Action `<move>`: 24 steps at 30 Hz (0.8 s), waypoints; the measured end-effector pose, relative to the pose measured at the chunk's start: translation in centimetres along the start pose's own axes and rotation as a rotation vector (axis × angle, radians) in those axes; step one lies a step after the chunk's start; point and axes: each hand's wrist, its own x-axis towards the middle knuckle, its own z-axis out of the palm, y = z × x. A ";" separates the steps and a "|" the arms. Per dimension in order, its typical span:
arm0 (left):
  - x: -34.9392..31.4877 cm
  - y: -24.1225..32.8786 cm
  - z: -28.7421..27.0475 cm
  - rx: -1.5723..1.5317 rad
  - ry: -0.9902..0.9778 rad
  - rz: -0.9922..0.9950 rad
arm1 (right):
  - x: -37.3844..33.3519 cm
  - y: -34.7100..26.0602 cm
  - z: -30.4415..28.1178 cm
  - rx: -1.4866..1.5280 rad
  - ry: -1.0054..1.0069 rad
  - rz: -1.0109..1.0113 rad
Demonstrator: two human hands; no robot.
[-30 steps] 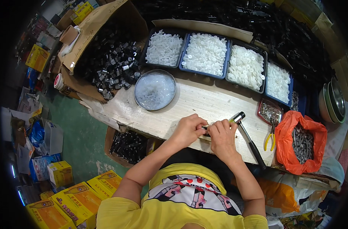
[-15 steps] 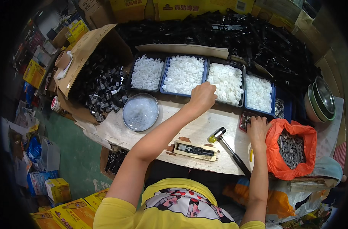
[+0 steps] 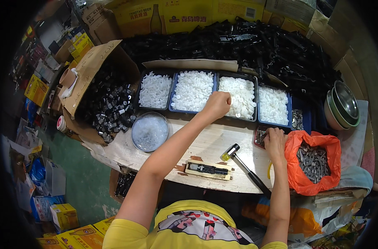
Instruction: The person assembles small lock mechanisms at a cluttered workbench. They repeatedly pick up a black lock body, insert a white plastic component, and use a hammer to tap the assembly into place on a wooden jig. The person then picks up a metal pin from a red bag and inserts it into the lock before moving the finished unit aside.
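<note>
My left hand [image 3: 217, 104] is closed, fingers bent together, over the near left edge of a tray of white round plastic pieces [image 3: 241, 93]. Whatever its fingertips hold is hidden. At a small red tray of metal parts [image 3: 260, 136], my right hand [image 3: 275, 141] reaches in with bent fingers, their tips out of sight. Between my arms, a black mechanism sits in a pale block-like holder [image 3: 209, 169] on the table. Right of it lies a hammer [image 3: 246, 167] with a yellow and black head and a dark handle.
More trays of white parts [image 3: 193, 89] line the table's back. A round dish [image 3: 150, 131] stands left, beside a cardboard box of dark metallic pieces [image 3: 110, 108]. An orange bag of grey metal parts [image 3: 292, 166] and stacked bowls [image 3: 345, 106] are at right. Black parts [image 3: 222, 47] pile up behind.
The whole view has shifted slightly, so the table and trays appear a little further left and lower. Both hands stay at the same trays, with little visible movement.
</note>
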 end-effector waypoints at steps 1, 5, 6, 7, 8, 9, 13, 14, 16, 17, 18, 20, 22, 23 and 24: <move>-0.1 0.4 -0.8 -0.196 -0.009 -0.157 | 0.0 0.2 -0.1 0.064 0.030 -0.004; -2.8 2.3 -3.8 -0.879 -0.084 -0.512 | -0.3 -0.3 -1.3 0.528 0.054 0.130; -4.2 2.4 -4.1 -0.974 -0.095 -0.549 | -0.4 -1.2 -2.0 0.698 0.031 0.196; -5.9 2.5 -4.3 -1.071 -0.102 -0.593 | -0.6 -2.6 -2.5 0.929 0.005 0.237; -7.5 3.2 -4.0 -1.139 -0.103 -0.613 | -1.2 -4.2 -3.0 1.154 -0.019 0.293; -9.0 4.0 -3.9 -1.207 -0.102 -0.633 | -1.7 -5.8 -3.4 1.378 -0.044 0.350; -14.8 5.3 -3.4 -1.366 -0.163 -0.571 | -3.5 -11.1 -4.1 1.495 -0.120 0.131; -15.7 5.4 -3.5 -1.388 -0.175 -0.554 | -3.8 -11.9 -3.8 1.528 -0.140 0.118; -16.9 5.9 -3.8 -1.372 -0.165 -0.551 | -4.3 -13.4 -3.9 1.635 -0.202 0.174; -17.4 6.1 -3.9 -1.364 -0.159 -0.545 | -4.4 -14.0 -3.7 1.641 -0.205 0.166; -17.8 6.2 -4.0 -1.373 -0.159 -0.527 | -4.5 -14.5 -3.6 1.649 -0.212 0.170; -18.1 6.3 -4.2 -1.378 -0.158 -0.518 | -4.7 -15.1 -3.4 1.659 -0.221 0.174; -18.3 6.4 -4.3 -1.378 -0.157 -0.507 | -4.9 -15.2 -3.2 1.623 -0.213 0.146; -18.4 6.4 -4.3 -1.376 -0.156 -0.501 | -5.0 -15.2 -3.2 1.605 -0.208 0.132; -18.5 6.4 -4.3 -1.374 -0.155 -0.496 | -5.0 -15.2 -3.2 1.602 -0.206 0.137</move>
